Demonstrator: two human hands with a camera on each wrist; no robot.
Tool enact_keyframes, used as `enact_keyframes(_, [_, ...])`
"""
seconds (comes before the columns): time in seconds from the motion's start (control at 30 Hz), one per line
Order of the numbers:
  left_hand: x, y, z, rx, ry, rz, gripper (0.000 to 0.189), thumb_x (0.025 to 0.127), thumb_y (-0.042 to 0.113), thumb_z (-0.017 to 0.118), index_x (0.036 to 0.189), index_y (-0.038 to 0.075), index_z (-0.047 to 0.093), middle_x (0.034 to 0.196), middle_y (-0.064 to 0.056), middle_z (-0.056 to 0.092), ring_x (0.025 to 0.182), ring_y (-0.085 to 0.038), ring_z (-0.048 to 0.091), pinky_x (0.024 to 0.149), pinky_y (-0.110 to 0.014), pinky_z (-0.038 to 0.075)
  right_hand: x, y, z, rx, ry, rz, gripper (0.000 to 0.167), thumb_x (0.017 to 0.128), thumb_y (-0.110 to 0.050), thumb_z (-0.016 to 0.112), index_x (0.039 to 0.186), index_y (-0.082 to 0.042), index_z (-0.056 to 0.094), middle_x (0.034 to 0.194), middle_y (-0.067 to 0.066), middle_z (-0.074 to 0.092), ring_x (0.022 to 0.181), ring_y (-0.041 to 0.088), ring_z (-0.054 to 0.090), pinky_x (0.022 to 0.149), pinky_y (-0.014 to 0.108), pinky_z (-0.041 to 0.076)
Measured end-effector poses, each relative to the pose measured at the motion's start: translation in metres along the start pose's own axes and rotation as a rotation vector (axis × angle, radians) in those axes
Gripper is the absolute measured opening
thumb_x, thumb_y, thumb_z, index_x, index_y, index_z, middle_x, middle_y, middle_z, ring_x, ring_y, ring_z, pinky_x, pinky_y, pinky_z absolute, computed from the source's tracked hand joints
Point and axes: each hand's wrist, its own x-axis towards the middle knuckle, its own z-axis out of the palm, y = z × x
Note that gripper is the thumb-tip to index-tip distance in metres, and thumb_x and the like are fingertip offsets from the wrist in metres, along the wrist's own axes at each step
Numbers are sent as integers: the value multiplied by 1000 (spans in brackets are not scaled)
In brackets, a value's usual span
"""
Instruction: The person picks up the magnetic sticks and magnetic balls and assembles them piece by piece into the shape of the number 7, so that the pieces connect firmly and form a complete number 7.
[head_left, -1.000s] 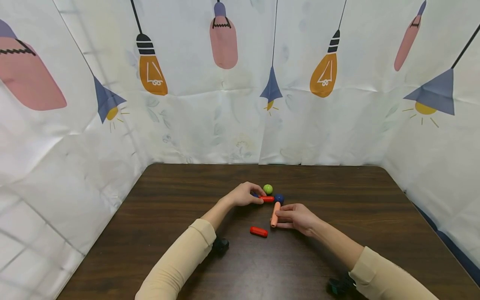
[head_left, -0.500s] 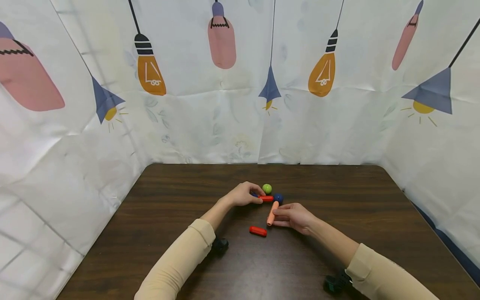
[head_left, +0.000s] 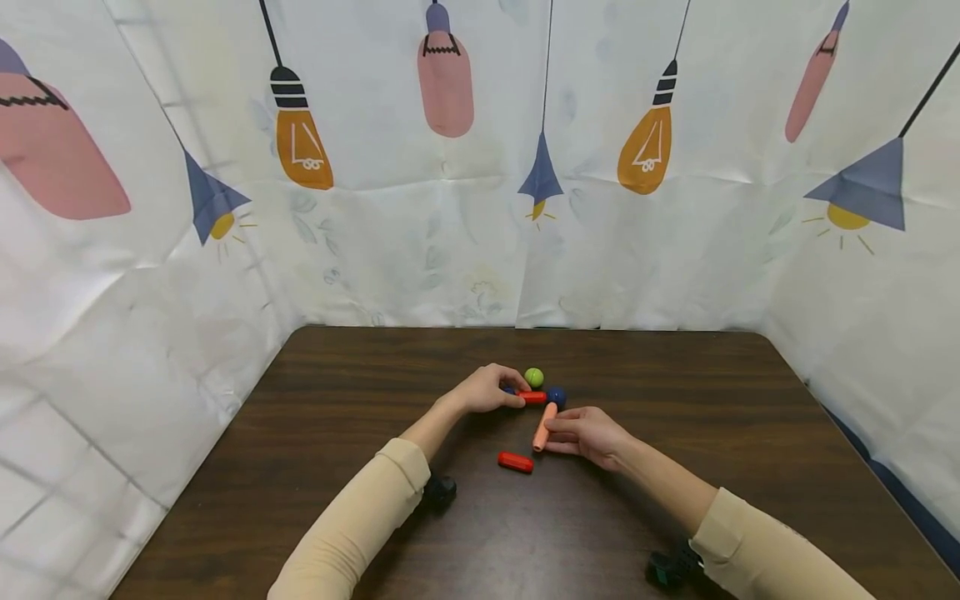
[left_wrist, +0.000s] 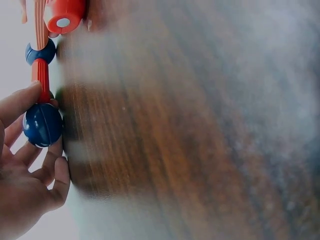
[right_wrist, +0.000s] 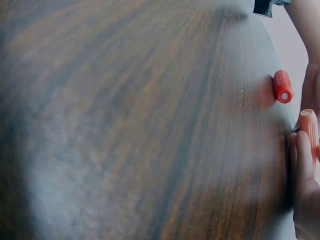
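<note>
My left hand [head_left: 486, 390] pinches a short red rod [left_wrist: 44, 77] between thumb and fingers. A blue ball [left_wrist: 43, 126] sits at the rod's near end, against the fingers. At its other end is a second blue ball [head_left: 557, 397]. My right hand [head_left: 591, 435] holds a ridged orange rod [head_left: 545, 428] from the right. Its far end meets that second blue ball, and its near end points back toward me. In the right wrist view, the fingers lie along the orange rod [right_wrist: 309, 122].
A green ball [head_left: 534, 377] rests just behind the red rod. Another red rod [head_left: 515, 462], with a pale round spot on its end, lies loose on the dark wooden table [head_left: 345, 375], nearer to me. Patterned white cloth [head_left: 450, 250] hangs behind the table.
The orange rod's near end has swung slightly left with my right hand, its far end staying by the blue ball. My left hand keeps its hold on the red rod.
</note>
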Motion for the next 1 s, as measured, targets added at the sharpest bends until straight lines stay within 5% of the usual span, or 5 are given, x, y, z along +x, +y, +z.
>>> enact_keyframes(0.7, [-4,-2,0,2,10,2,24,96,22,75,119,13,73,116,0,69,112,-21,61,98,-43,47,1,3,-1,8,-18,-10,49,104,-6,62,139,22,43,108,18,72,100,27,73,91,39,55])
enact_keyframes(1.0, [-13,-2,-3,-1,39,14,35,95,20,75,127,10,66,126,-11,67,114,-29,61,97,-46,48,1,3,-2,21,-3,-8,52,104,-6,60,142,22,38,113,20,70,102,27,72,92,40,54])
